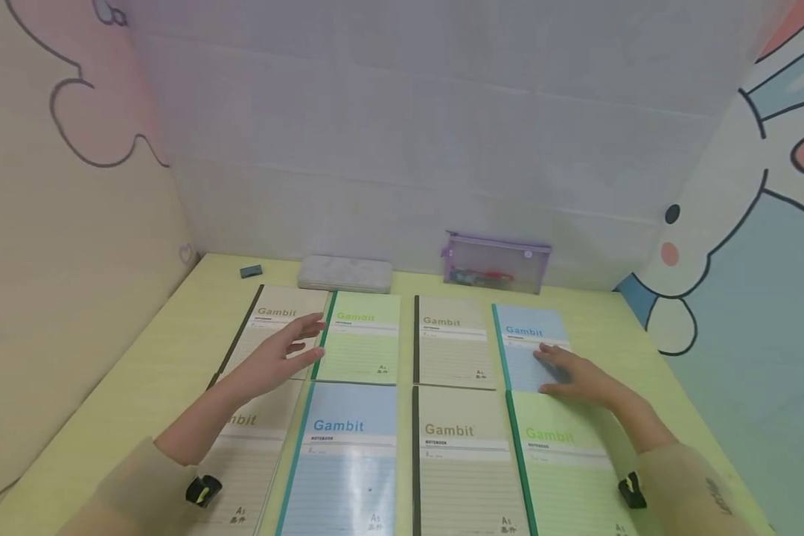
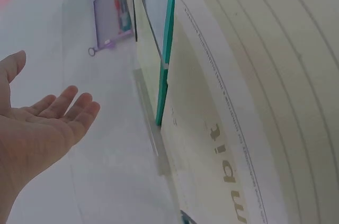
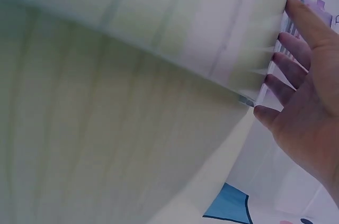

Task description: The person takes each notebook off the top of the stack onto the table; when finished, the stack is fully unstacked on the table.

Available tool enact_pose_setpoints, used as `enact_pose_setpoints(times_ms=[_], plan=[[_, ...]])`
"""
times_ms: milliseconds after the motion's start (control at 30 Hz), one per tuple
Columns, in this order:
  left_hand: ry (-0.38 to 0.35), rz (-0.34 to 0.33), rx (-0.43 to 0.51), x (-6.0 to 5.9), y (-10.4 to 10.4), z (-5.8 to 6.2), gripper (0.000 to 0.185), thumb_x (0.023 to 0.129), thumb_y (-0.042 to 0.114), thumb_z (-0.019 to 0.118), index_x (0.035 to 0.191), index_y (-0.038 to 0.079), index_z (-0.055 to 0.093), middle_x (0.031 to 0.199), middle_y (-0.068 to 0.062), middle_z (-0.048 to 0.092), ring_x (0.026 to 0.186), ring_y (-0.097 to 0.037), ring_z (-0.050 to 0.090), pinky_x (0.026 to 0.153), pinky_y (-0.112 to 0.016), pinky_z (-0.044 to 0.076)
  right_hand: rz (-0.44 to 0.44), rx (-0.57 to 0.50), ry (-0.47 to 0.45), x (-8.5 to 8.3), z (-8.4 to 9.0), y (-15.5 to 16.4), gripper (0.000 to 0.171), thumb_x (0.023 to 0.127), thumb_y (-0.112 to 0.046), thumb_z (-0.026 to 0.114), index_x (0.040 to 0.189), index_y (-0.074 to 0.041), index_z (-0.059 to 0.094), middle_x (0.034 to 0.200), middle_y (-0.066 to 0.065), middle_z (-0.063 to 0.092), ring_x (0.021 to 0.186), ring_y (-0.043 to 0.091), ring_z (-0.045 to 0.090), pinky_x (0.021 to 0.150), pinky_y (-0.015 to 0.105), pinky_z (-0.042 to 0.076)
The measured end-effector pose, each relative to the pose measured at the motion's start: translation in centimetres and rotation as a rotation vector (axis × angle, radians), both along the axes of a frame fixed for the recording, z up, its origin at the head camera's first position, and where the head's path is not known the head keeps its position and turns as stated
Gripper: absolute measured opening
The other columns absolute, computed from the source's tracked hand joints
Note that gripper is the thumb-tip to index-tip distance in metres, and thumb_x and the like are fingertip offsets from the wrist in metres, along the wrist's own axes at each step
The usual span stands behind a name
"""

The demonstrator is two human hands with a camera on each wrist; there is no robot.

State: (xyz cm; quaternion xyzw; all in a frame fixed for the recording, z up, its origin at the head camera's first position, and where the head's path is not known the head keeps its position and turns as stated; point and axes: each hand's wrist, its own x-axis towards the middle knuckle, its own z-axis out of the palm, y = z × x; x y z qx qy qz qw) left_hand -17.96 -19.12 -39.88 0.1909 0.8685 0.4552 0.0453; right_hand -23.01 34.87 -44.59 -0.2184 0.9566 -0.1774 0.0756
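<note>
Several Gambit notebooks lie on the yellow table in two rows. My left hand (image 1: 275,361) hovers with loose, spread fingers over the beige back-left notebook (image 1: 295,300), its fingertips at the spine of the back green notebook (image 1: 362,350); nothing is in its palm in the left wrist view. On the right, my right hand (image 1: 579,380) has its fingertips over the back blue notebook (image 1: 525,365), just above the front green notebook (image 1: 559,450). Its fingers stretch out along a notebook edge in the right wrist view. Two beige notebooks form the column with the back one (image 1: 450,339).
Along the back of the table (image 1: 167,327) are a small dark eraser-like block (image 1: 251,271), a grey case (image 1: 345,273) and a see-through purple pencil pouch (image 1: 496,264). The front row also holds a blue notebook (image 1: 345,465) and beige ones. Walls enclose three sides.
</note>
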Motion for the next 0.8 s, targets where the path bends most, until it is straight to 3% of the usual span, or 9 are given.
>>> enact_pose_setpoints(times_ms=[133, 400, 600, 700, 800], plan=[[-0.005, -0.047, -0.048, 0.3, 1.2, -0.5, 0.067, 0.094, 0.039, 0.057, 0.149, 0.015, 0.026, 0.148, -0.01, 0.039, 0.133, -0.037, 0.038, 0.107, -0.053, 0.034, -0.022, 0.026, -0.024, -0.2, 0.0, -0.4, 0.08, 0.082, -0.049, 0.067, 0.143, -0.005, 0.04, 0.151, 0.024, 0.026, 0.137, 0.048, 0.02, 0.106, 0.065, 0.02], [0.031, -0.171, -0.25, 0.7, 5.0, -1.9, 0.067, 0.091, 0.034, 0.062, 0.148, 0.014, 0.032, 0.149, -0.003, 0.037, 0.137, -0.027, 0.034, 0.109, -0.048, 0.033, -0.014, 0.044, -0.048, -0.8, 0.2, -0.8, 0.083, 0.083, -0.053, 0.065, 0.146, -0.008, 0.035, 0.153, 0.022, 0.022, 0.139, 0.047, 0.016, 0.107, 0.066, 0.018], [0.079, -0.292, -0.351, 0.7, 7.4, -1.6, 0.068, 0.091, 0.036, 0.061, 0.149, 0.019, 0.029, 0.151, -0.002, 0.033, 0.139, -0.022, 0.03, 0.111, -0.043, 0.031, -0.02, 0.065, -0.042, -1.0, 0.3, -0.6, 0.084, 0.083, -0.054, 0.064, 0.146, -0.009, 0.034, 0.153, 0.02, 0.022, 0.139, 0.046, 0.016, 0.107, 0.066, 0.019], [0.125, -0.283, -0.378, 0.7, 7.5, -1.0, 0.069, 0.091, 0.04, 0.061, 0.149, 0.022, 0.028, 0.152, 0.0, 0.032, 0.14, -0.02, 0.028, 0.112, -0.041, 0.03, 0.002, 0.061, -0.011, -0.9, 0.8, -0.7, 0.083, 0.083, -0.053, 0.065, 0.146, -0.007, 0.035, 0.152, 0.023, 0.022, 0.137, 0.048, 0.019, 0.105, 0.067, 0.021], [0.183, -0.226, -0.383, 0.4, 6.6, -0.1, 0.069, 0.09, 0.043, 0.061, 0.149, 0.024, 0.029, 0.151, 0.0, 0.033, 0.14, -0.02, 0.028, 0.112, -0.041, 0.03, 0.001, 0.023, 0.029, -0.4, 2.2, -0.8, 0.079, 0.083, -0.047, 0.067, 0.144, -0.006, 0.037, 0.151, 0.025, 0.023, 0.136, 0.049, 0.02, 0.104, 0.067, 0.022]])
